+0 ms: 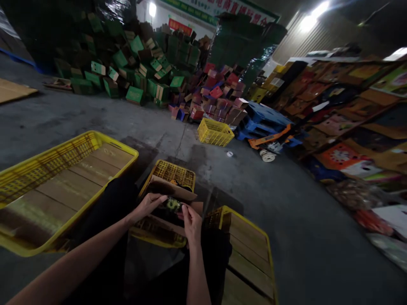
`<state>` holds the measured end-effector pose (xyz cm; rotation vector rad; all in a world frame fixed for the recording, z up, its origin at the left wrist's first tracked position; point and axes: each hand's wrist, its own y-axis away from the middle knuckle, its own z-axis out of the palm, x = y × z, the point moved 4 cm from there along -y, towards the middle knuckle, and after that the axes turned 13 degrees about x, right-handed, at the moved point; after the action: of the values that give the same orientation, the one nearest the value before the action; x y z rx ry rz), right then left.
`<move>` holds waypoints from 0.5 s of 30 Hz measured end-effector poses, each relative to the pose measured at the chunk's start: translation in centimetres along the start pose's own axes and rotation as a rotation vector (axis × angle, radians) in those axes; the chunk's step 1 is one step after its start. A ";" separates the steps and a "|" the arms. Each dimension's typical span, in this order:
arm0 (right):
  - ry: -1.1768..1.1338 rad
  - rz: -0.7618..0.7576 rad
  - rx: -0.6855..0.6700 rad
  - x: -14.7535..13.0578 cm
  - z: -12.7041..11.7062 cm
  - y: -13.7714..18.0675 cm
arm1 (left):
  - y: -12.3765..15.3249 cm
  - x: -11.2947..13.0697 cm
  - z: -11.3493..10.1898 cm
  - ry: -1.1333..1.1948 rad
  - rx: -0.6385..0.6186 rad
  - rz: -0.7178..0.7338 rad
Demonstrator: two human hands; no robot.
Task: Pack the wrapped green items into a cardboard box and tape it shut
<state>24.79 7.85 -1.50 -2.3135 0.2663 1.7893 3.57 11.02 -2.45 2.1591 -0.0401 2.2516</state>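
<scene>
Forearms: your left one [79,256] rises from the lower left corner, your right one [197,275] from bottom centre.
Left hand [149,206]: your thumb and fingers appear to pinch the near-left end of the packet.
Right hand [192,223]: your fingertips seem closed on its other end.
Shiny packet [173,205]: green-yellow, just below frame centre, between your hands and over the carton; its contents are too dim to tell.
Open carton [173,188]: flaps spread, at the yellow middle crate [178,170].
Slip risk: slick film could slide from so narrow a pinch if either hand loosens.
Tear risk: uneven pulling could split the film.
Snag risk: a raised flap could catch the packet or your knuckles.
Crowding: yellow side crates [63,159] flank you left and right; swinging an elbow wide might knock one.
</scene>
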 end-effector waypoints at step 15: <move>0.027 0.023 -0.001 0.0 0.6 -0.5 | -0.2 0.2 -0.8 0.015 0.088 0.018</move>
<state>24.40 8.48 -1.59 -2.3459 0.2979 1.7704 2.72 11.25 -2.29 2.1922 0.0409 2.3211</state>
